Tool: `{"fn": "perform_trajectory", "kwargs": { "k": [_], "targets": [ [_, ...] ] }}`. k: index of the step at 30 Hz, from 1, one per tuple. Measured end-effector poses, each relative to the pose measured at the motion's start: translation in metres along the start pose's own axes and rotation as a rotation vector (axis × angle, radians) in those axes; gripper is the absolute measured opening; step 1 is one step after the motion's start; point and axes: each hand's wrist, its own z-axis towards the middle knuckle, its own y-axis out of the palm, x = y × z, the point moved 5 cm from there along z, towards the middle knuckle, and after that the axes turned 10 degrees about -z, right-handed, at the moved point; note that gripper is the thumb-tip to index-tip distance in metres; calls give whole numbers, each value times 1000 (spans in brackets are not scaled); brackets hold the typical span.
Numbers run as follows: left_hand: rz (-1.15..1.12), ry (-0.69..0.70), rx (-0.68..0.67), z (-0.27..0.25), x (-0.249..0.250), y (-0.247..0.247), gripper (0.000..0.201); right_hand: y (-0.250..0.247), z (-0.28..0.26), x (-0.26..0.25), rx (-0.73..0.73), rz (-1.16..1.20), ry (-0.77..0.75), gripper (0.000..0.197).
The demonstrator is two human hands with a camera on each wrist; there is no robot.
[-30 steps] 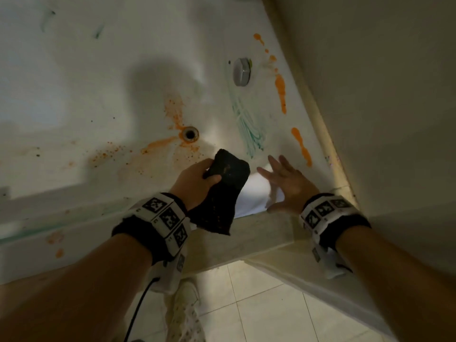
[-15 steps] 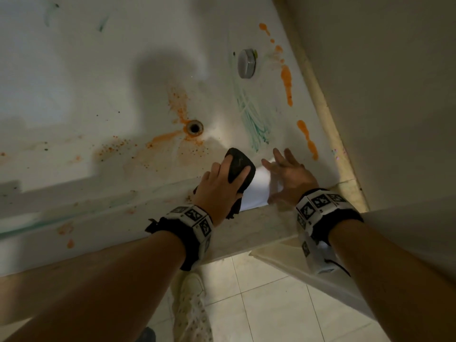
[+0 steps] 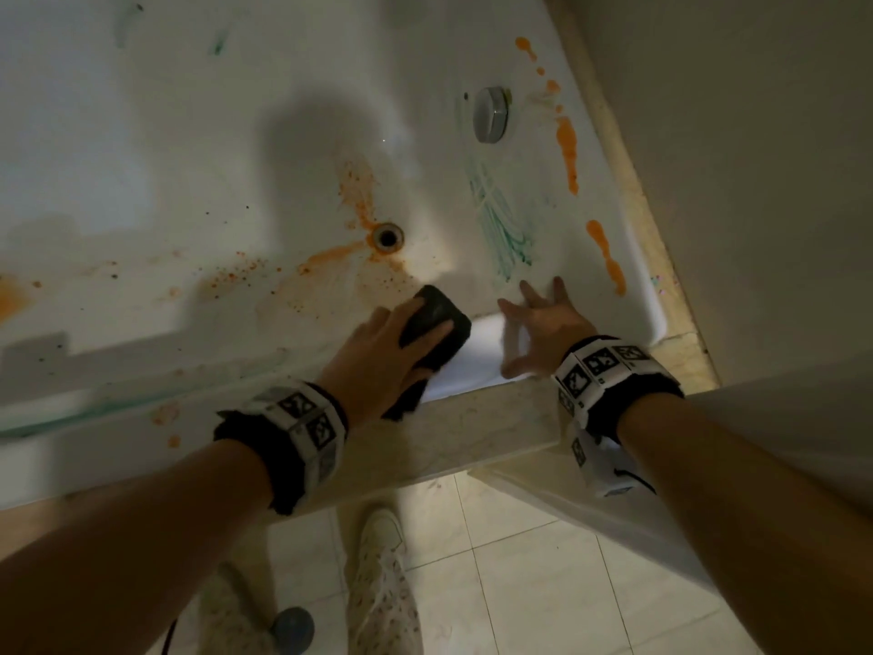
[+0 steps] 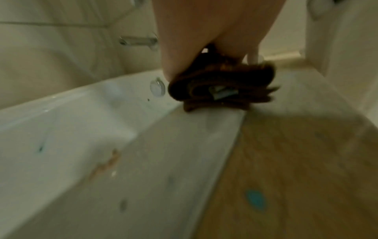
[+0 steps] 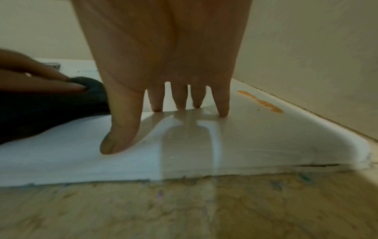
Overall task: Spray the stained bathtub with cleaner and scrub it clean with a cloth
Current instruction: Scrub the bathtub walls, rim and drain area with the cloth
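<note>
Head view: I judge the scrubbing barely begun. The tub (image 3: 236, 148) fills the upper frame, and orange stains (image 3: 330, 260) near the drain (image 3: 388, 237), green streaks (image 3: 500, 229) at centre right and orange drips (image 3: 567, 148) at upper right all remain. I see no spray bottle. My left hand (image 3: 382, 352) presses the dark cloth (image 3: 432, 323) onto the tub's near rim at frame centre, fingers laid over it, thumb curled round its edge. My right hand (image 3: 543, 328) is spread flat just beside it.

Left wrist view: blurred; the cloth (image 4: 223, 87) is bunched under my hand on the rim.

Right wrist view: my straight fingers (image 5: 222, 103) touch the white rim (image 5: 266, 142), holding nothing.
</note>
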Motion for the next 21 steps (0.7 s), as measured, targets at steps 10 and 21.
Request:
{"fn": "perform_trajectory", "kwargs": {
  "k": [10, 21],
  "targets": [
    [194, -264, -156, 3, -31, -7, 63, 4, 0, -18, 39, 59, -36, 97],
    [153, 197, 14, -43, -24, 18, 85, -2, 0, -23, -18, 20, -9, 100]
  ]
}}
